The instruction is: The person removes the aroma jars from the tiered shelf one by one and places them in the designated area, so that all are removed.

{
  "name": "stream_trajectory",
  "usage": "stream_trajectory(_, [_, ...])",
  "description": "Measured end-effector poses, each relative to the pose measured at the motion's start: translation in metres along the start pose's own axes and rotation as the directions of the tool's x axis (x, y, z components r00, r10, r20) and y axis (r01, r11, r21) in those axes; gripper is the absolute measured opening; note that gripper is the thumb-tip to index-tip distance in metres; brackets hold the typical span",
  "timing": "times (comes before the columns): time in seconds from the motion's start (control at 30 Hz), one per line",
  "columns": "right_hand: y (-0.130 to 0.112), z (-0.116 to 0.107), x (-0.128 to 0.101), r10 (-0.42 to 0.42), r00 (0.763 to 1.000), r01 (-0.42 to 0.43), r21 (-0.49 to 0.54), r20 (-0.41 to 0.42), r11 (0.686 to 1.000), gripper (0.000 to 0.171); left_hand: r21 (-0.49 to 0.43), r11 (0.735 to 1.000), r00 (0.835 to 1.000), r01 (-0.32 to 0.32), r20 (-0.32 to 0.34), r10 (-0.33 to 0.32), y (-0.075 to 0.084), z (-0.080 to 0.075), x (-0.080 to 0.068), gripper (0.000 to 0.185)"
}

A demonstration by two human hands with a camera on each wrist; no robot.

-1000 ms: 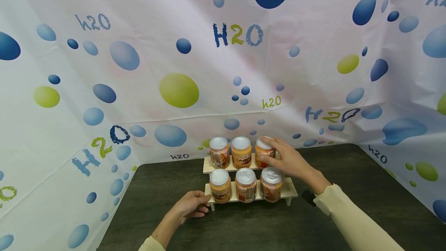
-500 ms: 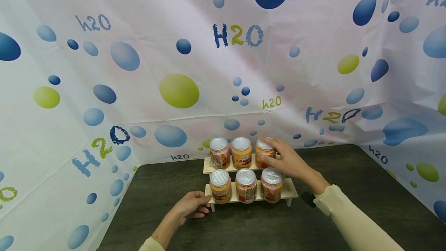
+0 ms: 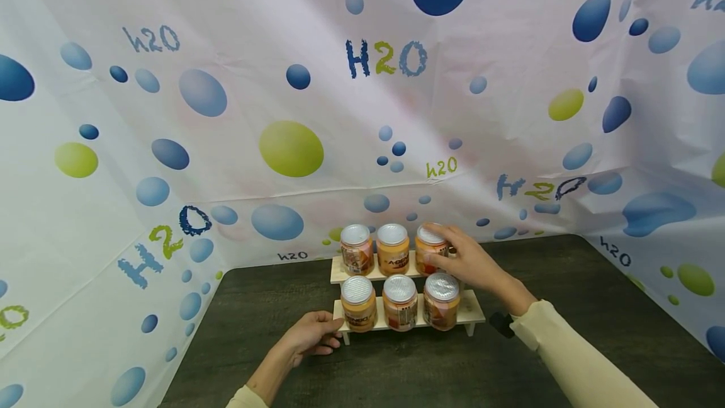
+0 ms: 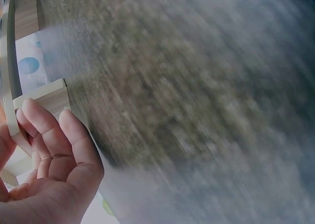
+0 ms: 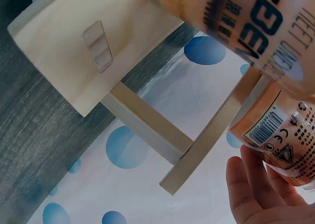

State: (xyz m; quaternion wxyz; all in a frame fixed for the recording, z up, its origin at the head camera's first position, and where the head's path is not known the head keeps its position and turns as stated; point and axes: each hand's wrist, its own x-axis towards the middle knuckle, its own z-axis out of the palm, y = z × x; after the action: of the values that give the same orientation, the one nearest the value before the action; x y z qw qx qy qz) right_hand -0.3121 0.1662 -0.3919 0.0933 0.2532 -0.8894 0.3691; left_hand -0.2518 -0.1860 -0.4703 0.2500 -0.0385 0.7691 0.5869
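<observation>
A two-tier wooden rack (image 3: 469, 312) bears orange jars with silver lids, three on each tier. My left hand (image 3: 310, 336) pinches the left end of the lower tier, thumb above and fingers below; the left wrist view shows those fingers (image 4: 54, 145) at the wooden edge. On the upper tier, my right hand (image 3: 471, 260) grips the rightmost jar (image 3: 427, 259) with fingers over its lid and thumb in front. That jar still appears to stand on its tier. Close to the right wrist camera is a lower-tier jar (image 5: 261, 32); behind it a barcode label shows on the gripped jar (image 5: 278, 135).
The rack stands on a dark wood-grain table (image 3: 266, 313). Behind and around it hangs a white sheet (image 3: 340, 99) with blue and green drops and H2O lettering. A small black object (image 3: 501, 323) sits by the right cuff.
</observation>
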Motion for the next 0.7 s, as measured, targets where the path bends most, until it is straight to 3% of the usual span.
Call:
stream_trajectory(0.3, [0.0003, 0.0012, -0.0001, -0.006, 1.0, 0.006, 0.059, -0.009, 0.998, 0.059, -0.005, 1.0, 1.0, 0.0, 0.001, 0.0, 0.0008, 0.0014, -0.0019, 0.038])
stream_trajectory(0.7, [0.0001, 0.0004, -0.0003, 0.01, 1.0, -0.009, 0.038, -0.028, 0.999, 0.058, 0.008, 1.0, 1.0, -0.007, -0.009, 0.007, -0.0018, 0.0006, 0.0022, 0.04])
